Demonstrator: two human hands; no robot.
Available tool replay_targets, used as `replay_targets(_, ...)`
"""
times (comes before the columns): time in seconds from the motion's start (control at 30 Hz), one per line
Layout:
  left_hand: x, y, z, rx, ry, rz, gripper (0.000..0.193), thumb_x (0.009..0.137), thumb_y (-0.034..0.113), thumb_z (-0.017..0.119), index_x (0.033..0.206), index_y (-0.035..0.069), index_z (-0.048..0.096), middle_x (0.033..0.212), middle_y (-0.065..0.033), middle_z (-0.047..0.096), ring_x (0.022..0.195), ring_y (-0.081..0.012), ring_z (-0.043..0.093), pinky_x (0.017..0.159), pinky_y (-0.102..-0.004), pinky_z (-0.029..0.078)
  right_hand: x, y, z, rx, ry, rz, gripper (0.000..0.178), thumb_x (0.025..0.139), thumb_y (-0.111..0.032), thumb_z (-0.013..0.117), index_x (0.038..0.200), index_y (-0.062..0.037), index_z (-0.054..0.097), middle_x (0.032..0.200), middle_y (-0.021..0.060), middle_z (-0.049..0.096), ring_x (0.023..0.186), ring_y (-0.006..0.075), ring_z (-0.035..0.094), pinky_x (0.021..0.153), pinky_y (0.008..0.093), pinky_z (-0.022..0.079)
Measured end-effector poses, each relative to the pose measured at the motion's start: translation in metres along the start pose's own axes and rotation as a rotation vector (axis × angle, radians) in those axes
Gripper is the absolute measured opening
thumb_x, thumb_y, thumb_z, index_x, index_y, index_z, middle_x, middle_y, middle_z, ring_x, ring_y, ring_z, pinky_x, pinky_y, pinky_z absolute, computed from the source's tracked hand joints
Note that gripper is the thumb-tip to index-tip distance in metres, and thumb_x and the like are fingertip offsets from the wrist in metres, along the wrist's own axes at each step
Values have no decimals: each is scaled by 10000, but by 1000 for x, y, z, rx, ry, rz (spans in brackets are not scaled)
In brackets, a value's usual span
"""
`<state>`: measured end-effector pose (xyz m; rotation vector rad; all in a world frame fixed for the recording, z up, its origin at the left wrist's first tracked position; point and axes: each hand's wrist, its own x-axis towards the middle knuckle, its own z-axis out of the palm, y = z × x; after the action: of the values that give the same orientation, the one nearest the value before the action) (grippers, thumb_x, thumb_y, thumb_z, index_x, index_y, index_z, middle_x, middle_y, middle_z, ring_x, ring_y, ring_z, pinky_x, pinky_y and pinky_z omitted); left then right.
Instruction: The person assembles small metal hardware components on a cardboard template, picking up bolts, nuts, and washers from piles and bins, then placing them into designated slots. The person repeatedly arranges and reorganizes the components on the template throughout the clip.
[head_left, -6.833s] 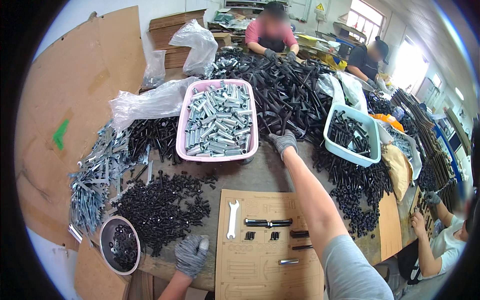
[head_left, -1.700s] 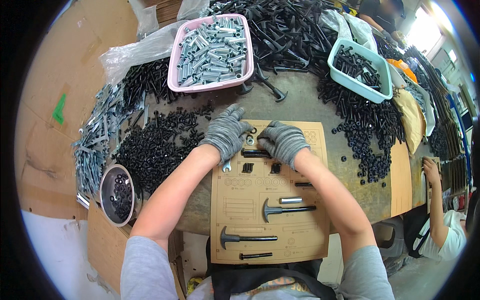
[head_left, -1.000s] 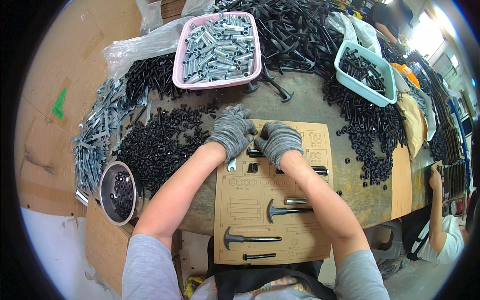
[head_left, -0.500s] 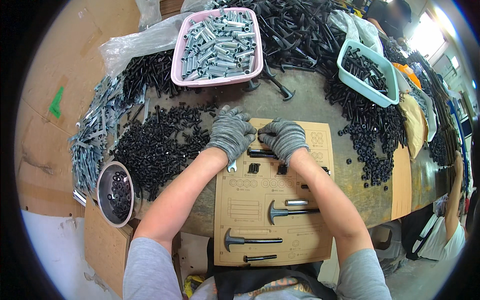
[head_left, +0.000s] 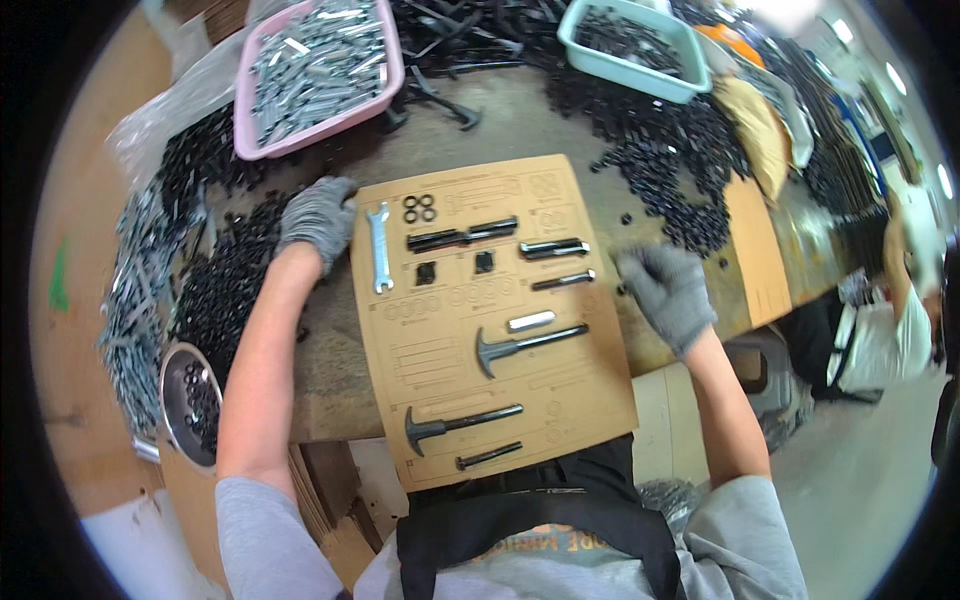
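A brown cardboard sheet (head_left: pixel 440 350) printed with outlines lies tilted before me, overhanging the table's near edge. Beside its upper left edge is my gloved left hand (head_left: pixel 320 222), fingers loosely stretched, nothing visible in them. Off the right edge, near loose black nuts (head_left: pixel 680 190), my gloved right hand (head_left: pixel 668 298) is blurred, its fingers loosely bent and apart. On the sheet sit black rings (head_left: pixel 420 208), an open-ended wrench (head_left: pixel 380 248), black bolts (head_left: pixel 462 234), more bolts (head_left: pixel 555 249), small black screws (head_left: pixel 426 272), a silver tube (head_left: pixel 531 321) and two black T-shaped parts (head_left: pixel 530 345).
A pink basin (head_left: pixel 395 75) of silver tubes stands at the back left, a light blue basin (head_left: pixel 640 78) of black bolts at the back right. Black screws (head_left: pixel 225 270) heap at left, near a metal bowl (head_left: pixel 190 400) of black rings. Another person's arm (head_left: pixel 893 240) shows far right.
My hands have parted from the sheet's top, left hand to the left, right hand to the right and down. The black rings, previously covered, now show. The view has shifted and tilted.
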<state>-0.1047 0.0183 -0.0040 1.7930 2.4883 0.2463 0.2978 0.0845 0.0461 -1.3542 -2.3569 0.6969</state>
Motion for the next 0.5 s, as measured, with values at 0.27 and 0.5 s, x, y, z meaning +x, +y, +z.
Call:
replay_targets(0.27, 47, -25, 18, -283, -165, -24, 287, 766, 138, 627, 1021, 12, 661, 978, -188, 676, 911, -298, 651, 835, -366, 496, -211, 25, 20, 248, -39, 395, 300, 873, -174, 620, 1124, -10, 629, 882, 190, 676, 736, 241, 659, 677, 340, 513)
replay_targets(0.5, 46, -22, 11, -621, -262, -186, 268, 776, 101, 651, 1020, -11, 640, 842, -110, 656, 676, -195, 626, 560, -336, 538, -204, 12, 44, 737, 166, 667, 320, 869, -96, 641, 1163, 28, 612, 830, 37, 650, 637, 77, 536, 593, 242, 474)
